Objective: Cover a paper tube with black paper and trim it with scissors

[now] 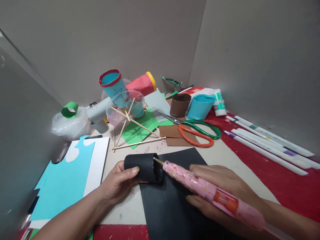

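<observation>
From my remote seat, I have the left grip (122, 176) pinching the black paper tube (141, 166), thumb on its near side, over the left edge of the black sheet (172, 206). The right grip (225, 178) is wrapped around the pink glue gun (190, 180). What matters to me is the line between them: the tube's long axis runs roughly along the tabletop's (122, 213) front edge, its open end facing right, and the nozzle slants in from the right to that rim; I cannot tell whether it touches. Behind, mid-tabletop, I see a stick frame (140, 143) and scissors (200, 130); markers (265, 151) lie toward the right edge, a blue sheet (65, 183) toward the left, and grey walls (125, 33) close off the back
</observation>
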Tool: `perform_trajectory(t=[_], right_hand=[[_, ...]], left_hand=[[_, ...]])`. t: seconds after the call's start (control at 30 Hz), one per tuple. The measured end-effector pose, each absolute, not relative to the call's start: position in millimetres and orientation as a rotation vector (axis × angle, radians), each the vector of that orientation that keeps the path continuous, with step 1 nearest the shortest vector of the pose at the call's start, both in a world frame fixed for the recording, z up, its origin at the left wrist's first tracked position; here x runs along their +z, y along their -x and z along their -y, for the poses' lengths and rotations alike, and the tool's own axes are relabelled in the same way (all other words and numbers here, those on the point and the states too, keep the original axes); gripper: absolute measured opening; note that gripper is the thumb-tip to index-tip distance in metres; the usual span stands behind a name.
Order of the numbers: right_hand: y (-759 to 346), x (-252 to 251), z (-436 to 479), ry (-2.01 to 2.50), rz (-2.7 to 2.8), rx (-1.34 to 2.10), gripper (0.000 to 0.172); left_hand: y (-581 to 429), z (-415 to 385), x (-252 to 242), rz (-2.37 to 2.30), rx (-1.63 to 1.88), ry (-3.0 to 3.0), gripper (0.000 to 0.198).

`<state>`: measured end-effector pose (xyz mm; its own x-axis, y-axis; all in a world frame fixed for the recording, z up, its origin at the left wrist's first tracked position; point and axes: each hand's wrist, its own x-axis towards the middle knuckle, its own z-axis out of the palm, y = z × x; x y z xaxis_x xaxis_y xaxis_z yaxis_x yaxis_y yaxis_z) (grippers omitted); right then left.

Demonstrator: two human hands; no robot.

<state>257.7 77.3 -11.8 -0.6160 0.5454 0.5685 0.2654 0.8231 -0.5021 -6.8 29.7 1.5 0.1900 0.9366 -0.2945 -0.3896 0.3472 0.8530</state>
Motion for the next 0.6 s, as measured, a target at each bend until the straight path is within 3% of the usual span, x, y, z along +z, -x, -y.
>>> perform_trajectory(t=[0.6], right_hand=[[-256.5, -16.6, -80.6, 0.5, 2.227, 0.471, 0.024]], left_hand=[[7.0, -29.8, 3.0, -0.939, 1.056, -0.734, 0.031]])
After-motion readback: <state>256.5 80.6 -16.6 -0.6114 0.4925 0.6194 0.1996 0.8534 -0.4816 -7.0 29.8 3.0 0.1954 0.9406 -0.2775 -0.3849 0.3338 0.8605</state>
